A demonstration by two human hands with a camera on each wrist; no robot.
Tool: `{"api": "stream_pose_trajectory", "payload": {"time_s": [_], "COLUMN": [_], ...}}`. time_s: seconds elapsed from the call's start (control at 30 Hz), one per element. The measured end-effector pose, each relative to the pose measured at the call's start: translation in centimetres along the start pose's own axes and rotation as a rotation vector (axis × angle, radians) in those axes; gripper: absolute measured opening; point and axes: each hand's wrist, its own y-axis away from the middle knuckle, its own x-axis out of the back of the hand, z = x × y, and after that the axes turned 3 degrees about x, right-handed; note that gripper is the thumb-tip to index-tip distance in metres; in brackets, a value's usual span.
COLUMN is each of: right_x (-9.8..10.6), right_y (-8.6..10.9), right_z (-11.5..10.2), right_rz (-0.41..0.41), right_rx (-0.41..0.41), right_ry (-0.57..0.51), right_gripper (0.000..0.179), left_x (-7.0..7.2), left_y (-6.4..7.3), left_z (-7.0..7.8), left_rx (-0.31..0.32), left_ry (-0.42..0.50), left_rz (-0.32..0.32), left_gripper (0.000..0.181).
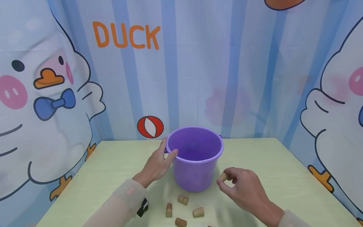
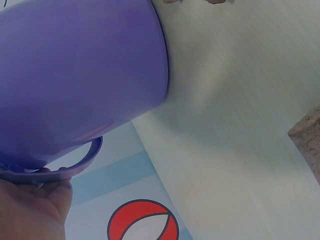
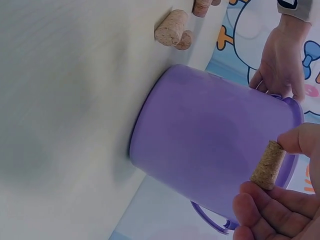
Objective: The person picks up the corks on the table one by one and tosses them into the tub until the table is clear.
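Note:
A purple bucket stands upright on the table, its mouth facing up. My left hand grips its rim on the left side, with the thumb over the edge. In the left wrist view, the fingers of the left hand lie by the curved bucket handle. My right hand pinches a tapered cork between thumb and fingers, right of the bucket and below rim height. In the right wrist view the held cork overlaps the bucket's side near the rim.
Several corks lie in front of the bucket: one cork close to its base, others nearer me, such as the cork and the cork. A curtain printed with ducks surrounds the pale table at back and sides.

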Motion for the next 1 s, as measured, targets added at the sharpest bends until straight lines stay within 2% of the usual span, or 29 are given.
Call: {"api": "stream_pose_trajectory", "payload": {"time_s": [0.6,1.0], "right_x": [1.0,1.7], "right_y": [-1.5,-2.6], "right_z": [-0.5,-0.7], "right_rz": [0.033,0.073], "right_rx": [0.011,0.052], "right_ry": [0.012,0.006], "right_gripper": [0.022,0.018], "left_x": [0.0,0.1], "left_y": [0.0,0.1], "left_z": [0.0,0.1], "left_rx": [-0.003,-0.005], "left_ry": [0.009,0.01], "left_rz": [-0.002,-0.002], "left_gripper": [0.082,0.081]}}
